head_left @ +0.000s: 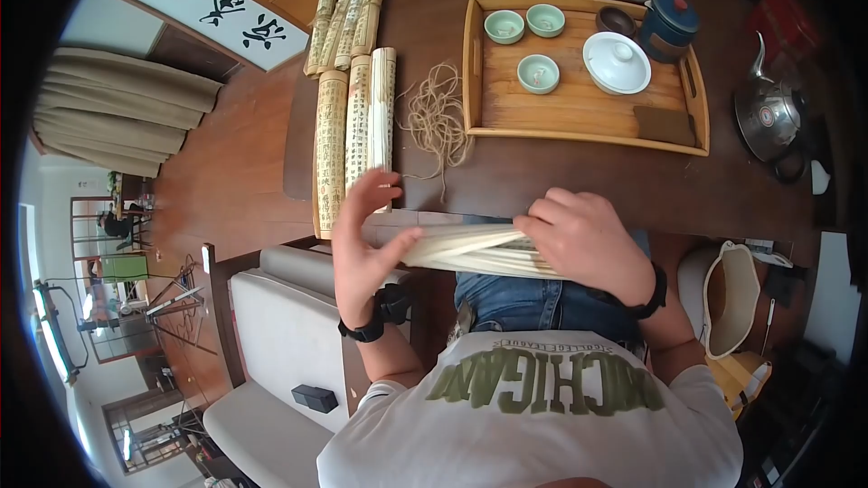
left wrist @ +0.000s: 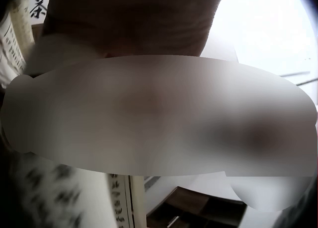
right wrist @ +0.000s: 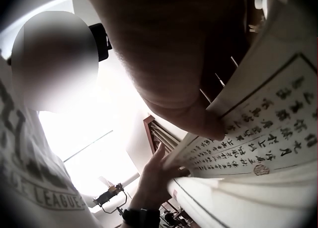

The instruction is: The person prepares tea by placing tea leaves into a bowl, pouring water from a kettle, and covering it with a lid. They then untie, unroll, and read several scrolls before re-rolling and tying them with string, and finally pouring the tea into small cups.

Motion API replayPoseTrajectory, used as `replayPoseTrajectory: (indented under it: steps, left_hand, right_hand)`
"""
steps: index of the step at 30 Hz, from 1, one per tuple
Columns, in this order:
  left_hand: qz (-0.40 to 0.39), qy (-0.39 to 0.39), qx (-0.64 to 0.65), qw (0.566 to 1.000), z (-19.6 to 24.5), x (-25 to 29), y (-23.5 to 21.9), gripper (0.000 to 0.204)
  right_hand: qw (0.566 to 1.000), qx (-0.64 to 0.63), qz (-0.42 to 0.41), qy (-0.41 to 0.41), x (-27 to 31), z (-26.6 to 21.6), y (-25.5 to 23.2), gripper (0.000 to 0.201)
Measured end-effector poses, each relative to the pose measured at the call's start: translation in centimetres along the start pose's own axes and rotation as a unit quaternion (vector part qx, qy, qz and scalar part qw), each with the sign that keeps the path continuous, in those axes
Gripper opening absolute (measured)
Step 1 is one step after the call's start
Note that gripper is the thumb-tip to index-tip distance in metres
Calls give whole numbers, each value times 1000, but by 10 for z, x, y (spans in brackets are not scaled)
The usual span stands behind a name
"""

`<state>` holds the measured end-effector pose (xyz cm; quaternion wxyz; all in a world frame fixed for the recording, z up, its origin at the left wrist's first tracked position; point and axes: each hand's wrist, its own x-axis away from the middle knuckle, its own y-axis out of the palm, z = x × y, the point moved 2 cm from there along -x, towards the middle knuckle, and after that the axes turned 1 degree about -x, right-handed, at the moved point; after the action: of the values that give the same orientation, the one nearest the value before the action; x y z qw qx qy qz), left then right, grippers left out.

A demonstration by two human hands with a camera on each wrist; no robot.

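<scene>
A loosely rolled paper scroll (head_left: 479, 251) of several layers, pale on the outside, lies crosswise over the lap in the head view. In the right wrist view its inner page (right wrist: 268, 133) shows columns of brushed Chinese characters and a round seal. My right hand (head_left: 588, 237) grips the scroll's right part, the thumb pressed on the written side. At the left end is my left hand (head_left: 362, 239), its thumb touching the paper and the fingers spread well away from the thumb. The left wrist view is mostly blurred.
Several rolled scrolls (head_left: 333, 140) lie at the table's left, beside a heap of twine (head_left: 437, 117). A wooden tea tray (head_left: 579, 137) holds green cups (head_left: 539, 74), a white lidded bowl (head_left: 617, 63) and a blue canister (head_left: 669, 27). A metal kettle (head_left: 767, 122) stands right.
</scene>
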<state>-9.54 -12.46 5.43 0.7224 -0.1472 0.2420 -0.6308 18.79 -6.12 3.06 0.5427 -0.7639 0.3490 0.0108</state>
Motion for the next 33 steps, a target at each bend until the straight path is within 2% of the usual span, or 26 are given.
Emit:
replayPoseTrajectory:
  steps: [1,2,3,5,8,12,15,16,18,21,23,24,28,31,32,33]
  left_hand:
    - [-38,25,-90,995,4,0,0,82]
    - [-81,38,-115,989,19,1,9,77]
    - [-154,46,-179,971,25,2,17,78]
    - [-223,73,-160,959,35,8,42,81]
    - [-244,75,-184,949,39,16,66,66]
    - [-189,14,-146,971,26,20,73,45]
    - [-125,-16,-103,987,24,22,69,31]
    - [-92,-25,-77,992,27,21,68,28]
    - [-45,-51,-61,996,29,21,64,22]
    - [-30,-100,-55,993,30,19,65,24]
    - [18,-99,48,994,24,19,73,23]
    - [42,-98,100,989,19,20,78,23]
    - [64,-151,249,954,1,19,91,29]
    - [76,-178,350,917,-7,15,97,31]
    - [69,-176,368,910,-10,14,97,31]
    - [62,-175,386,904,-13,14,99,31]
  right_hand:
    - [1000,28,-12,-6,1,-4,-1,9]
    - [998,33,-44,1,-1,-10,-5,22]
    - [998,38,-47,-3,-1,-16,-5,22]
    - [997,49,-53,-12,-4,-24,-4,21]
    - [997,65,-7,-40,-11,-30,-5,12]
    - [991,107,10,-78,-20,-32,-14,17]
    - [977,190,99,-22,-30,-43,-24,31]
    - [973,210,100,0,-25,-39,-18,44]
    - [963,214,155,54,-29,-33,-14,56]
    - [946,186,243,111,-28,-20,-3,69]
    - [933,147,294,147,-27,-13,-1,80]
    - [925,178,299,152,-26,-10,-1,88]
    - [942,104,267,177,-19,2,-1,85]
    - [926,-71,310,203,-5,19,12,86]
    - [916,-110,295,248,3,24,18,77]
    - [896,-202,263,296,9,29,22,71]
